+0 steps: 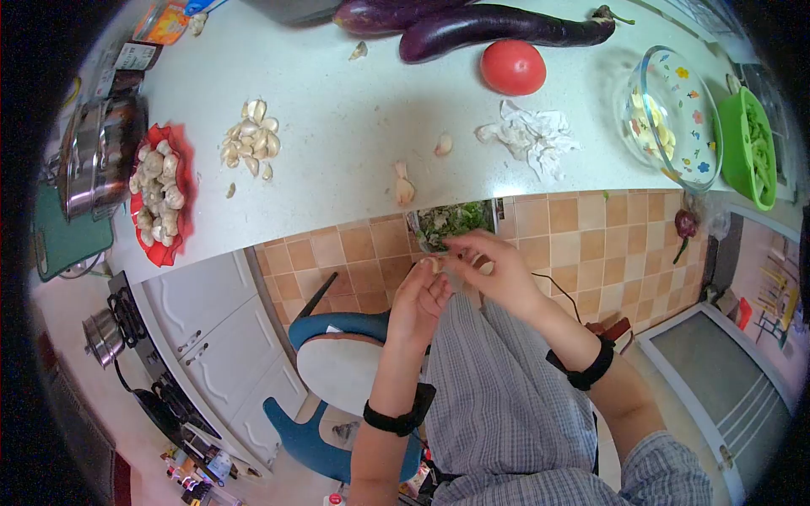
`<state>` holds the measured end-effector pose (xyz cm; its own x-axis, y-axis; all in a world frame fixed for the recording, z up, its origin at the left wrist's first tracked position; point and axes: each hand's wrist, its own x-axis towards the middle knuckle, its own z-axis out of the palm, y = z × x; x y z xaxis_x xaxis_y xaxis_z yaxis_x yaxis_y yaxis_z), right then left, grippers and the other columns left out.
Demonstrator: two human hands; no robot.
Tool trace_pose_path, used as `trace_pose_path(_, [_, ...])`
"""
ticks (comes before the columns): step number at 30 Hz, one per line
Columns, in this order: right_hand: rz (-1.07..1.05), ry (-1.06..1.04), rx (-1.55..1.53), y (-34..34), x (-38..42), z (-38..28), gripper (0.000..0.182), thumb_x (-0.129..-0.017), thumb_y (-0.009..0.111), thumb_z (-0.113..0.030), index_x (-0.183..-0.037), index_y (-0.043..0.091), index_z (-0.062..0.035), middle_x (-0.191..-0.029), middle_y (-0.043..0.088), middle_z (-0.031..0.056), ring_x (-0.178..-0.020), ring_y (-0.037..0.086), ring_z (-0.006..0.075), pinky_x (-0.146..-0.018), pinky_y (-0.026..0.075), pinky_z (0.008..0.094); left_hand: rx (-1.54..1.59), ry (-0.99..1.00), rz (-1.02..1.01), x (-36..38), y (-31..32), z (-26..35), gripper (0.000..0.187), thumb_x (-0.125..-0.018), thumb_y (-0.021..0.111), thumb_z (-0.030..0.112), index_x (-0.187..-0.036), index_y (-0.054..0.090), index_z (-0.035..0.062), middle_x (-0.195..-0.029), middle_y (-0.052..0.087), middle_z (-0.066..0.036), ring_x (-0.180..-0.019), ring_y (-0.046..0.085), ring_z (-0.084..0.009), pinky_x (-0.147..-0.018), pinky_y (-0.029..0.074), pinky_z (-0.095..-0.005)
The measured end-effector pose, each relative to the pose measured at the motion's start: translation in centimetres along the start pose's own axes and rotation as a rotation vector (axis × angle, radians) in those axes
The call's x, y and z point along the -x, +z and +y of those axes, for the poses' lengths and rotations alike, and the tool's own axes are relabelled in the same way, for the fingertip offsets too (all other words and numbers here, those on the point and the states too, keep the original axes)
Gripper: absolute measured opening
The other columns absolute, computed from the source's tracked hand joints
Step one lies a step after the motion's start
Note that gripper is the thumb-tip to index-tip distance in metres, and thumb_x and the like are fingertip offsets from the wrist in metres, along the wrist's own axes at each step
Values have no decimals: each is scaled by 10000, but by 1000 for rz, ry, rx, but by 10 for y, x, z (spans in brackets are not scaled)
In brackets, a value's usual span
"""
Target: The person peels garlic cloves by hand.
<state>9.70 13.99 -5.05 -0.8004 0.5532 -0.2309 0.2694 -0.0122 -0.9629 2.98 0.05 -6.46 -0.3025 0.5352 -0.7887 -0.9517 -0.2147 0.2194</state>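
Over my lap, just below the counter's front edge, my two hands meet. My left hand (pixel 419 295) pinches a small garlic clove (pixel 435 264) between thumb and fingers. My right hand (pixel 498 268) is curled, its fingertips at the same clove, and another pale clove (pixel 486 267) shows against its palm. Behind the hands stands a bin with green leafy scraps (pixel 456 221). On the counter nearest them lie a loose clove (pixel 444 145) and a clove with skin (pixel 404 185). Further left is a pile of garlic cloves (pixel 251 139).
Garlic bulbs (pixel 156 190) fill a red dish (pixel 161 255) at the counter's left. Eggplants (pixel 506 27), a tomato (pixel 514 67) and crumpled white tissue (pixel 531 137) lie further back. At right stand a flowered glass bowl (pixel 704 173) and a green basket (pixel 736 160).
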Motion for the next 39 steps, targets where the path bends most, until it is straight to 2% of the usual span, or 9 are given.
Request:
trace_pose_path(3, [-119, -16, 154, 1, 4, -1, 194, -742, 603, -163, -908, 614, -63, -792, 581, 94, -655, 561, 182, -570, 451, 268, -15, 21, -8, 1, 4, -1, 145, -829, 522, 157, -952, 537, 83, -957, 556, -37, -843, 532, -133, -768, 443, -263])
trace_pose_path(5, [-170, 77, 141, 2, 5, -3, 197, -745, 600, -155, -915, 613, -56, -812, 582, 112, -688, 565, 202, -568, 452, 272, -25, 46, -24, 2, 7, 0, 151, -825, 527, 145, -956, 535, 71, -956, 556, -36, -854, 531, -136, -777, 439, -261])
trace_pose_path(13, [-175, 76, -25, 11, 2, 9, 189, -753, 578, -105, -924, 610, -32, -809, 583, 111, -710, 567, 205, -578, 448, 265, -248, 214, 141, 0, 12, 5, 157, -805, 534, 45, -945, 533, -26, -937, 559, -80, -886, 547, -168, -799, 457, -268])
trace_pose_path(18, [-168, 1, 6, 17, -1, 9, 185, -747, 571, -86, -917, 611, -25, -804, 584, 115, -727, 568, 220, -619, 447, 278, -332, 272, 212, 3, 21, 7, 147, -807, 530, 43, -938, 539, -24, -917, 564, -78, -864, 552, -153, -780, 465, -250])
trace_pose_path(24, [-123, 81, 50, 19, -5, 1, 186, -736, 575, -83, -909, 615, -27, -810, 588, 124, -739, 572, 230, -651, 445, 278, -362, 281, 265, 5, 30, 10, 150, -807, 541, 62, -941, 543, -5, -916, 564, -69, -862, 546, -145, -778, 460, -251])
trace_pose_path(29, [-78, 90, -99, 24, -4, 7, 179, -754, 569, -82, -914, 606, -12, -836, 608, 101, -759, 581, 183, -670, 446, 263, -262, 269, 228, 5, 26, 14, 138, -811, 538, 69, -931, 545, 2, -912, 563, -63, -860, 541, -145, -798, 451, -269])
trace_pose_path(31, [-76, 102, -102, 27, -3, 3, 180, -758, 573, -91, -915, 604, -10, -829, 612, 95, -754, 581, 176, -673, 447, 265, -205, 311, 195, 2, 21, 16, 155, -796, 568, 79, -934, 556, 8, -863, 578, -50, -773, 545, -82, -650, 452, -186])
trace_pose_path(32, [-72, 114, -105, 28, -3, 1, 181, -761, 577, -99, -916, 602, -8, -823, 616, 89, -750, 582, 169, -676, 447, 268, -206, 310, 195, 1, 19, 16, 155, -796, 568, 79, -934, 556, 8, -863, 578, -50, -773, 545, -82, -650, 452, -186])
trace_pose_path(39, [-113, 184, -62, 23, 1, 8, 175, -759, 584, -120, -894, 602, -9, -828, 616, 109, -766, 594, 190, -668, 459, 278, -372, 366, 179, 1, 13, 12, 159, -792, 551, 29, -945, 546, -11, -899, 567, -71, -833, 546, -133, -773, 453, -249])
